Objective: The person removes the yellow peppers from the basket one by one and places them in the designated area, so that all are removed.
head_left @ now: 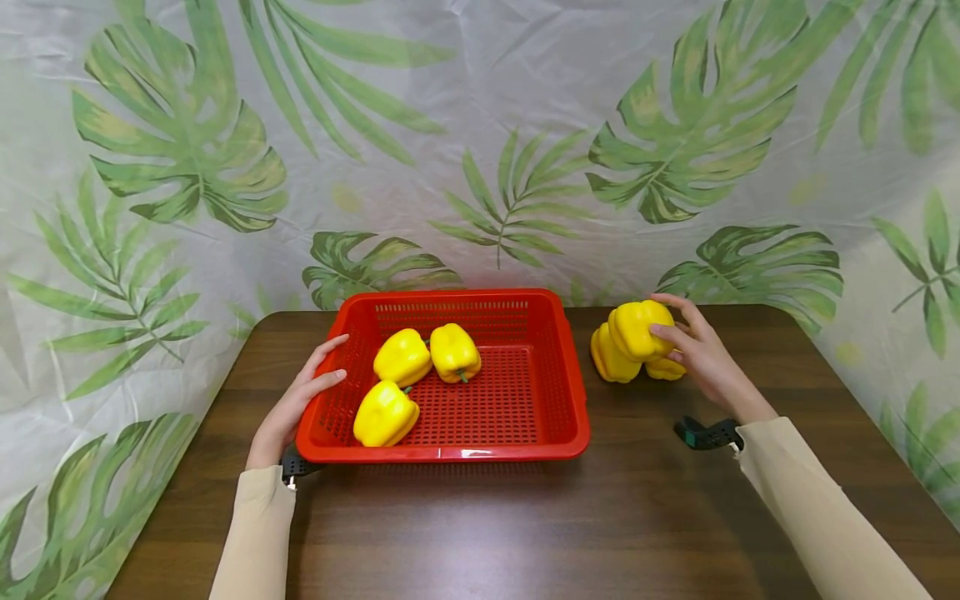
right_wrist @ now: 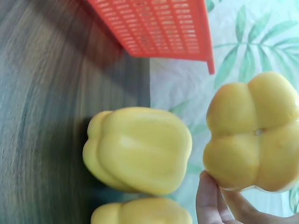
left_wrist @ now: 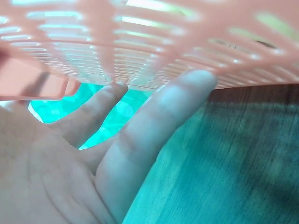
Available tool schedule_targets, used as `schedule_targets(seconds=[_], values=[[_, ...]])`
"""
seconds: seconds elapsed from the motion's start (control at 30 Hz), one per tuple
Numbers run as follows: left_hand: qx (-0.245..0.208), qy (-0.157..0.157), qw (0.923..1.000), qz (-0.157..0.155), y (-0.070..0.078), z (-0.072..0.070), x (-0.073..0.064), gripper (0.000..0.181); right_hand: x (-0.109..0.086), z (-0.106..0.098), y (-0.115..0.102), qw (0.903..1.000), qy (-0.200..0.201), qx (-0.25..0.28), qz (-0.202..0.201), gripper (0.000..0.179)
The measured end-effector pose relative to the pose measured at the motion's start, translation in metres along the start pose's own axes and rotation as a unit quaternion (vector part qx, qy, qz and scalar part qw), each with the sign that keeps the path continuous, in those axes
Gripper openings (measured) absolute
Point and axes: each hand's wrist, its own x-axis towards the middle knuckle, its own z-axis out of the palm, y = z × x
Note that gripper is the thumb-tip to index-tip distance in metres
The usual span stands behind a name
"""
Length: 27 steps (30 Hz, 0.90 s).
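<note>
A yellow bell pepper (head_left: 640,330) is lifted in my right hand (head_left: 697,350), pinched between thumb and fingers. In the right wrist view its four-lobed bottom faces the camera. Below it on the table rest another yellow bell pepper (head_left: 611,357) and a partly hidden one (head_left: 664,369). My left hand (head_left: 300,398) holds the left side of the red basket (head_left: 450,454); two digits reach over the rim. In the left wrist view, other fingers (left_wrist: 140,126) lie along the slotted outer wall. Inside the basket, toward the left, are yellow bell peppers (head_left: 402,357), (head_left: 454,352), (head_left: 386,414).
The dark wooden table (head_left: 465,533) carries the basket at its middle and the loose peppers at its back right. Right behind the table's far edge hangs a leaf-patterned cloth (head_left: 517,100). A black strap (head_left: 708,434) is worn at the right wrist.
</note>
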Motion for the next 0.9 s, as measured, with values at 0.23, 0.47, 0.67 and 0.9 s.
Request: schedule_targets(seconds=[0.23, 0.47, 0.67, 0.9], values=[[0.000, -0.001, 1.0000, -0.001, 0.000, 0.000, 0.001, 0.058, -0.004, -0.013, 0.008, 0.9996, 0.027, 0.001, -0.011, 0.042], [0.001, 0.002, 1.0000, -0.005, 0.001, 0.000, 0.000, 0.059, -0.008, -0.028, 0.015, 0.9983, 0.049, 0.021, -0.023, 0.043], [0.000, -0.001, 1.0000, -0.001, 0.001, 0.000, -0.001, 0.058, -0.014, -0.039, 0.020, 0.9963, 0.062, 0.045, -0.040, 0.042], [-0.002, 0.002, 1.0000, -0.002, 0.001, 0.001, -0.001, 0.059, -0.020, -0.052, 0.029, 0.9919, 0.082, 0.076, -0.059, 0.041]])
